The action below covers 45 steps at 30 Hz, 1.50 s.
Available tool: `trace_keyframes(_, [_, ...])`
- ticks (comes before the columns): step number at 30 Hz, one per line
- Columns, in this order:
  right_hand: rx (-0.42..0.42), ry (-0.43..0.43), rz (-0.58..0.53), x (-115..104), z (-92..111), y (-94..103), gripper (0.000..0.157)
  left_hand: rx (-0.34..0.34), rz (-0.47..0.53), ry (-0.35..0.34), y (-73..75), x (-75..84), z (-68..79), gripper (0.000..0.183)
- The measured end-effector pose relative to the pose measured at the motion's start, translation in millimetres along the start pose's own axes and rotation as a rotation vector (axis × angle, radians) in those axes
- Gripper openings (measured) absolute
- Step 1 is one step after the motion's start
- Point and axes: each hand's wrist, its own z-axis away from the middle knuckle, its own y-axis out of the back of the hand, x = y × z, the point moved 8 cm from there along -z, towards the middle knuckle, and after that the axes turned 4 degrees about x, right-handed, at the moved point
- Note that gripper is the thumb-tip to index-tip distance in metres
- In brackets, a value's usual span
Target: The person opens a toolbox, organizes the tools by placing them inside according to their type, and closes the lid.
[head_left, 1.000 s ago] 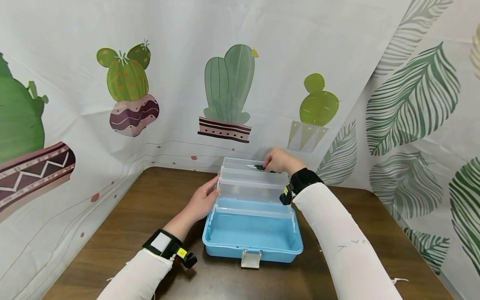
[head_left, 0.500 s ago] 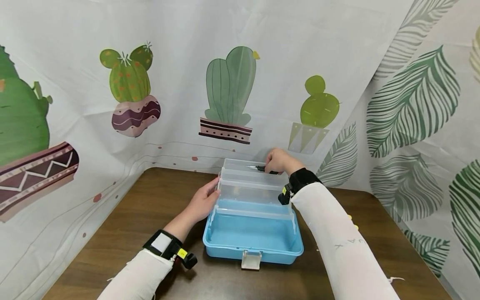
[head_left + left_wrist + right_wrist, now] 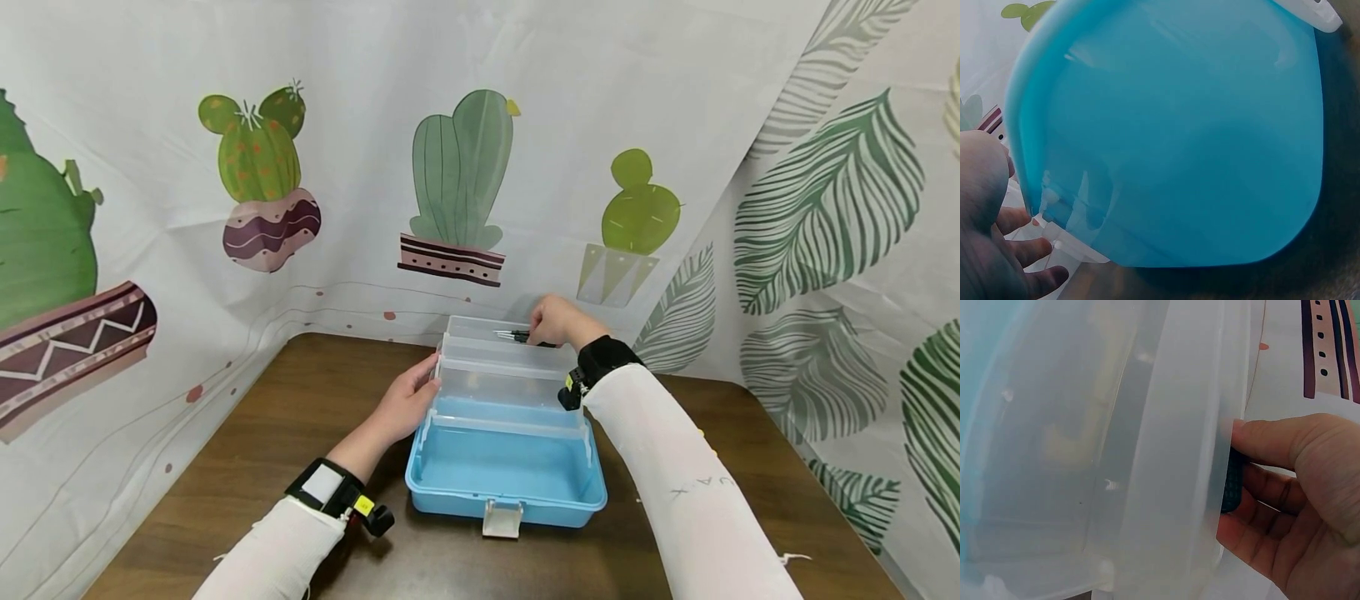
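Note:
A light blue toolbox (image 3: 495, 505) stands open on the table, its clear stepped trays (image 3: 495, 388) raised at the back. My left hand (image 3: 405, 402) grips the left edge of the raised trays. In the left wrist view, its fingers (image 3: 1029, 251) spread beside the box's blue side (image 3: 1197, 144). At the top tray (image 3: 476, 327), my right hand (image 3: 558, 321) pinches a dark-handled tool (image 3: 517, 336) with thin metal tips pointing left. The right wrist view shows the textured dark handle (image 3: 1232, 484) between thumb and fingers, partly hidden behind the tray wall. The lower blue compartment holds nothing visible.
A white latch (image 3: 502, 518) hangs down at the box's front. The brown table (image 3: 300, 400) meets a cloth backdrop (image 3: 360, 167) printed with cacti and leaves. Small yellow items (image 3: 707, 440) peek out beside the right sleeve.
Both hands and the toolbox stay nearly in place. The right forearm has shifted slightly left, and the yellow items beside its sleeve have come into view.

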Motion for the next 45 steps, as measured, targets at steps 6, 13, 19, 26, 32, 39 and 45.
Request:
trace_keyframes(6, [-0.003,0.02,0.022,-1,-1,-1.0,0.013,-0.002,0.012,-0.015,0.3,2.4,0.2,0.052])
trace_keyframes(13, [0.002,0.04,0.038,-4,-1,-2.2,0.013,-0.001,0.006,-0.019,1.0,2.5,0.3,0.052])
trace_keyframes(19, [0.011,0.044,0.046,-4,0,-3.2,0.015,0.0,0.008,-0.009,0.3,1.9,0.5,0.052])
trace_keyframes(26, [0.027,0.045,0.03,-3,-2,-6.5,0.018,-0.002,0.005,-0.01,0.2,2.4,0.9,0.052])
trace_keyframes(32, [0.066,0.036,0.015,-3,-2,-6.9,0.013,-0.004,0.001,-0.009,-0.2,1.5,0.7,0.053])
trace_keyframes(39, [0.082,0.007,0.033,-7,-4,-9.9,0.019,-0.006,0.004,-0.02,-0.5,0.9,0.5,0.053])
trace_keyframes(45, [0.082,0.023,0.104,-19,1,-9.4,0.028,-0.002,0.009,-0.012,-0.1,2.6,1.3,0.053])
